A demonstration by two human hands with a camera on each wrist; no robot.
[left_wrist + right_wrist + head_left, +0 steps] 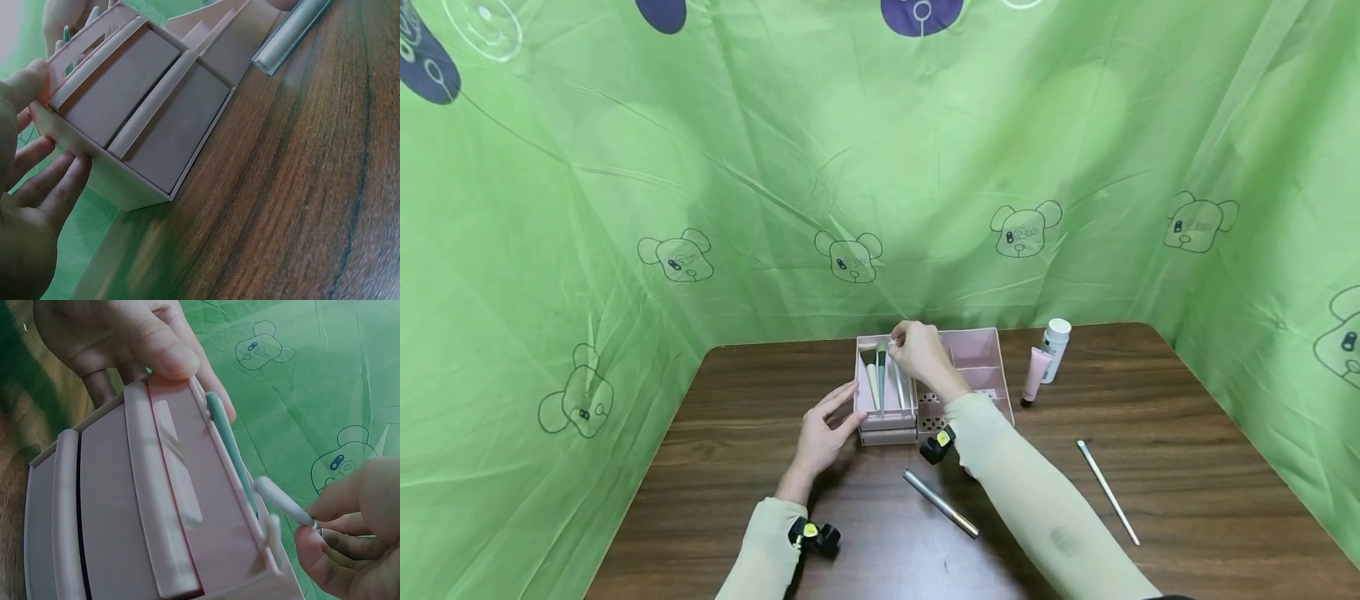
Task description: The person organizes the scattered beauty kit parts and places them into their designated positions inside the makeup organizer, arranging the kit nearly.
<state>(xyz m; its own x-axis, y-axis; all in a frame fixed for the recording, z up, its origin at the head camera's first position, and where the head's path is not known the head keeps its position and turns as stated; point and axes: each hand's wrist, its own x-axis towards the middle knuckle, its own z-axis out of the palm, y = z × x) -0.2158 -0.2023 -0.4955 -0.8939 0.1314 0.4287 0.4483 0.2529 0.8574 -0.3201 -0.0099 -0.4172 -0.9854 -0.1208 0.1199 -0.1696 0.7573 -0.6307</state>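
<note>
A pink desktop organizer (888, 422) with drawers stands at the back of the table; several makeup brushes (881, 371) lie in its top compartment. My right hand (922, 354) is over that compartment, pinching a white-handled makeup brush (284, 501) between thumb and fingertips. In the head view, this brush's far end is hidden by the fingers. My left hand (820, 433) rests against the organizer's left side, fingers spread and fairly straight. Its thumb (178, 361) touches the front edge near the top corner.
Right of the organizer stand a pink tube (1036, 375) and a white bottle (1055, 350). A silver tube-shaped item (940, 502) lies in front of it, and a thin white stick (1107, 492) lies farther right. Green cloth (925, 167) hangs behind the table.
</note>
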